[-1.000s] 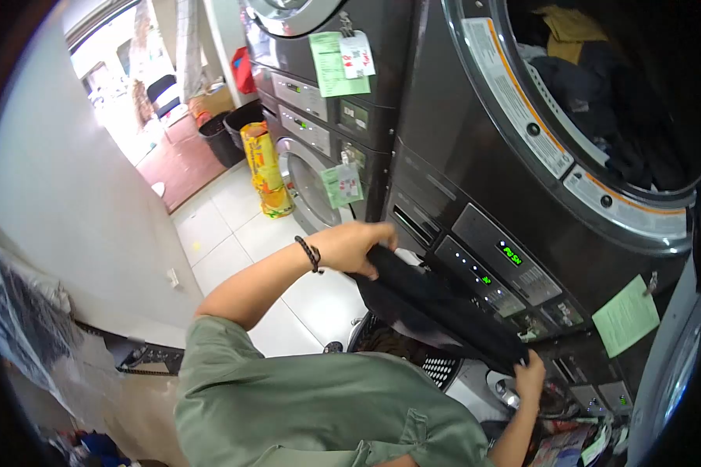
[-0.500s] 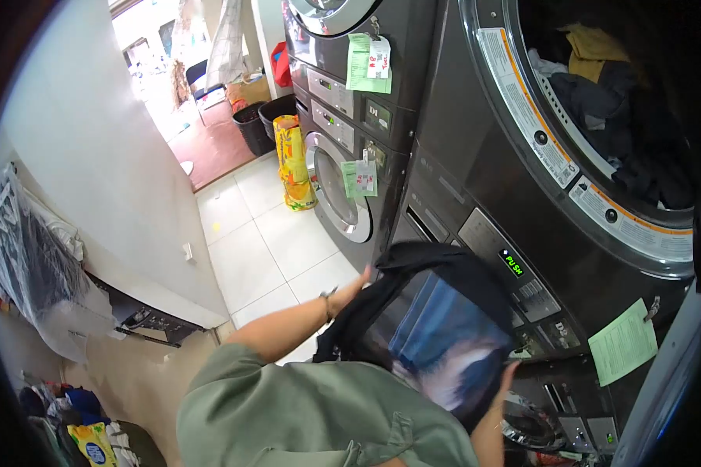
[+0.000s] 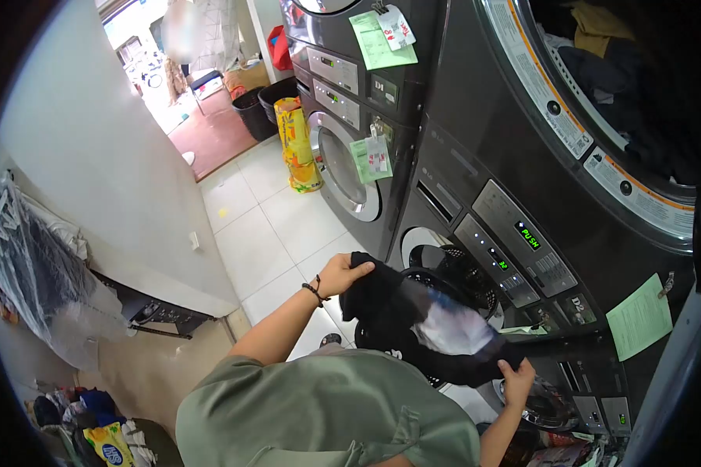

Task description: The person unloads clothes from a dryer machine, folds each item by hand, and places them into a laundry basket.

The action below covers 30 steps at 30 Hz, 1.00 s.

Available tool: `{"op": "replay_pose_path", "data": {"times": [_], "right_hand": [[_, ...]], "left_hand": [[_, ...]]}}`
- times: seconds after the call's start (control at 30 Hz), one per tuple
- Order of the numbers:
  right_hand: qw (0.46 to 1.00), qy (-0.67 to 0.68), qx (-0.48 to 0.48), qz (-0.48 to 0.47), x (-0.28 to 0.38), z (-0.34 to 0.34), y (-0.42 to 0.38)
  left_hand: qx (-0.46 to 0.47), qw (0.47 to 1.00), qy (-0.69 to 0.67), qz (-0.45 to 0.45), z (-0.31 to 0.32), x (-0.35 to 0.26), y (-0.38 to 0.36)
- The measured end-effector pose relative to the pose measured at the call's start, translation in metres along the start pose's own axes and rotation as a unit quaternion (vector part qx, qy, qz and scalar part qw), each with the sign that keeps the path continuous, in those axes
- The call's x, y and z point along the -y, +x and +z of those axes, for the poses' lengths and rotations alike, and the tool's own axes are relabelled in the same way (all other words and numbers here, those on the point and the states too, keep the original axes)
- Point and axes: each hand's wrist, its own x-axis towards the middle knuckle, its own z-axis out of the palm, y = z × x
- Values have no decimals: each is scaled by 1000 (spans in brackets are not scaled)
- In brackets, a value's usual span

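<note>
A black shirt with a blue and white picture print [image 3: 452, 323] is stretched between my two hands in front of my body. My left hand [image 3: 344, 276] grips its upper left end, thumb pressed on the cloth. My right hand [image 3: 516, 381] pinches its lower right end. The print is partly smeared by motion. Behind and below the shirt, a black perforated basket [image 3: 487, 300] shows in part, beside the lower machine. Dark and yellow clothes [image 3: 600, 70] lie inside the open drum at the upper right.
Stacked dark machines line the right side, with green paper slips [image 3: 639, 315] clipped on. A yellow bag [image 3: 297, 148] stands on the tiled floor near black bins [image 3: 253, 113]. Plastic-covered clothes [image 3: 39, 257] hang at left, above a clothes pile [image 3: 93, 412] at lower left.
The shirt has swung lower and stretched out between my hands, uncovering the lower machine's panel and part of the basket. My right hand has come into fuller view.
</note>
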Motion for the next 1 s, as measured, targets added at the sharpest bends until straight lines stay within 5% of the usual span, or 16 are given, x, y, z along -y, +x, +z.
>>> {"op": "replay_pose_path", "data": {"times": [0.07, 0.1, 0.13, 0.23, 0.3, 0.37, 0.43, 0.5, 0.57, 0.63, 0.7, 0.77, 0.83, 0.87, 0.9, 1.0], "right_hand": [[986, -155, -62, 17, -6, -20, -22], [968, -228, -69, -76, -2, -26, -35], [980, -114, -89, -133, 6, -20, -45], [953, 160, -41, -255, 52, 4, -66], [947, 229, -126, -188, 57, -1, -61], [914, 267, -283, -119, 65, 12, -42], [920, 170, -346, -67, 105, 58, -28], [925, 103, -362, -53, 114, 105, -25], [961, 116, -229, -106, 123, 165, -47], [943, 304, 62, -119, 92, 192, -61], [977, 106, 91, -162, 105, 196, -62], [974, -147, 64, -159, 93, 177, -46], [899, -283, -90, -321, 126, 183, -39], [867, -362, -92, -330, 122, 185, -33], [861, -404, -79, -298, 110, 180, -22], [886, -448, -6, -124, 75, 158, 10]], "left_hand": [[-67, 993, 99, 25, -21, -1, -2], [-68, 975, 163, 134, -32, -5, -6], [-70, 942, 225, 239, -41, -17, -14], [28, 950, 112, 290, -53, -65, -41], [124, 960, -26, 248, -62, -93, -44], [36, 988, -90, 119, -58, -98, -31], [-86, 972, -14, 218, -26, -100, -6], [-74, 961, 39, 262, 8, -96, -6], [16, 896, 195, 398, 44, -89, -27], [104, 896, 221, 370, 74, -67, -36], [107, 915, 222, 319, 90, -39, -29], [224, 925, 255, 171, 78, -43, -11], [279, 893, 221, 275, 77, -22, 12], [339, 902, 171, 204, 79, -6, 31], [392, 902, 121, 131, 82, 3, 48], [263, 911, 158, 277, 88, -22, 65]]}}
